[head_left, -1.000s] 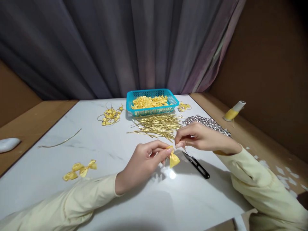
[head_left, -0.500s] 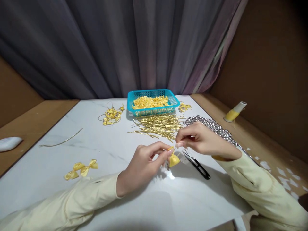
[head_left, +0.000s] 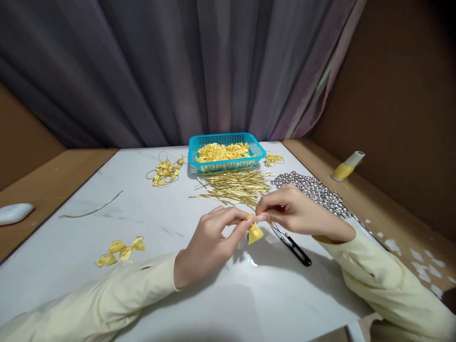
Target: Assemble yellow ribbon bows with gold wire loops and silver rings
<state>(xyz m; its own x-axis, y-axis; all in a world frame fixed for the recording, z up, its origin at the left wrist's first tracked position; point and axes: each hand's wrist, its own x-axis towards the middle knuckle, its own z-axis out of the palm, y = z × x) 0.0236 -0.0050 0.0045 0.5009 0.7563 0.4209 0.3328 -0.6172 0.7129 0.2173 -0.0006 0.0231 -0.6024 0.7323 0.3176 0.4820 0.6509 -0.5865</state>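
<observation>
In the head view, the left hand is closed in a pinch, and its thumb and first finger grip the top of a small yellow bow. The bow hangs just above the white table, near the middle of it. The right hand comes from the right, and its fingertips are also pinched shut on the top of the same bow, touching the left fingertips. Black scissors lie on the table just right of the bow, under the right hand. Farther away there is a pile of gold wires, and behind it a blue basket with yellow pieces. Silver beads lie at the right, and two loose bows at the near left.
</observation>
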